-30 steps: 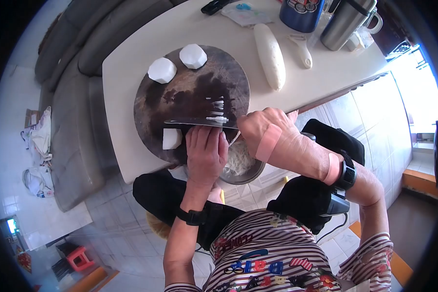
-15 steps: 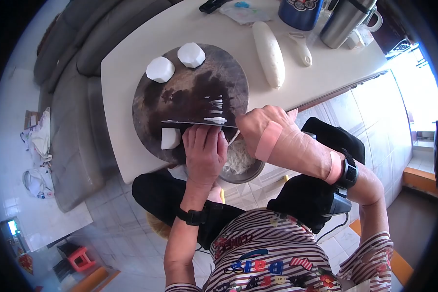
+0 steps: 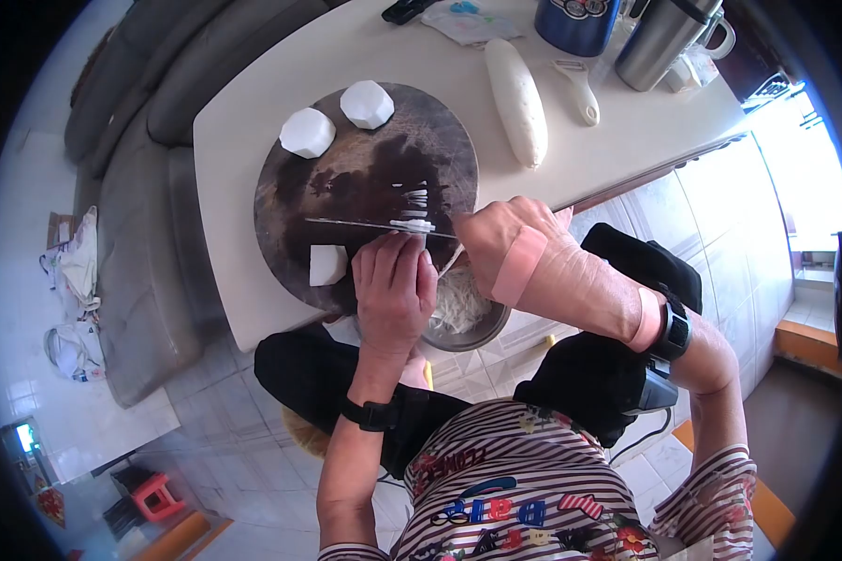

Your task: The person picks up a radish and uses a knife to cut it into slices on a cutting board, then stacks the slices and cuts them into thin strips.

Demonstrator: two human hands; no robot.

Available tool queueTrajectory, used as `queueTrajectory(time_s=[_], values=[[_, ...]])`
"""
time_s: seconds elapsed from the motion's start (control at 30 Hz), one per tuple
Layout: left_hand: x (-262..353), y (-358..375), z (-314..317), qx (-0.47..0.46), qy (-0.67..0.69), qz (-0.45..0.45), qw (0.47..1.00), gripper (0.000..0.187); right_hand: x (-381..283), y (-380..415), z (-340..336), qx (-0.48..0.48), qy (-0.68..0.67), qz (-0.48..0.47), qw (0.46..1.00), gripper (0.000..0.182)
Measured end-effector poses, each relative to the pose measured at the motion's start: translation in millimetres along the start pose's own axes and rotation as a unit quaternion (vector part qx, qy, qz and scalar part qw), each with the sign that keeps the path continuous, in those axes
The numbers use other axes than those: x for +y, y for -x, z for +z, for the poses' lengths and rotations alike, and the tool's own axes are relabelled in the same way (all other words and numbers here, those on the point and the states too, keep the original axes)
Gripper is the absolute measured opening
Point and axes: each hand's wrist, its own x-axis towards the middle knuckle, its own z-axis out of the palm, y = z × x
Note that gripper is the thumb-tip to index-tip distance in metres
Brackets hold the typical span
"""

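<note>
On the round dark board (image 3: 295, 201), my left hand (image 3: 390, 288) presses with its fingers together on white radish slices (image 3: 417, 239), mostly hidden under the fingertips. My right hand (image 3: 510, 245) is wrapped round the handle of a knife (image 3: 351, 222), whose thin blade lies across the board just beyond my left fingertips. Cut white strips (image 3: 415, 199) lie past the blade. A white block (image 3: 327, 266) sits left of my left hand. Two peeled white chunks (image 3: 308, 133) (image 3: 367, 105) stand at the board's far side. Below my right hand, a metal bowl (image 3: 489, 335) holds white shreds.
A whole white radish (image 3: 516, 105) and a peeler (image 3: 580, 92) lie on the table (image 3: 229, 154) right of the board. Behind them are a blue container (image 3: 576, 26), a steel flask (image 3: 662, 47) and a plastic bag (image 3: 468, 25). A grey sofa (image 3: 145, 224) stands at the left.
The knife blade has moved slightly away from me and tilted, its left end farther up the board. My right hand has shifted a little, and my left fingertips have edged forward.
</note>
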Motion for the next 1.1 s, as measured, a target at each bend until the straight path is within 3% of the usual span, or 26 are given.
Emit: queueTrajectory(time_s=[0.17, 0.37, 0.43, 0.73, 1.1], values=[[0, 1, -1, -0.010, -0.019, -0.005, 1.000, 0.020, -2, 0, -5, -0.049, 0.012, 0.003, 0.999, 0.007], [1, 0, -1, -0.001, -0.041, 0.009, 0.999, 0.018, -2, -3, 3, -0.044, 0.005, -0.031, 0.999, 0.009], [1, -1, -1, 0.009, -0.035, 0.010, 0.999, 0.017, 2, -1, 2, 0.009, 0.001, 0.004, 1.000, 0.008], [2, 2, -1, 0.026, 0.007, -0.016, 0.999, 0.019, 7, 2, -2, -0.036, -0.001, 0.002, 0.999, 0.010], [1, 1, 2, 0.035, 0.034, -0.017, 0.999, 0.017, 5, 10, -2, 0.001, -0.007, -0.014, 1.000, 0.009]])
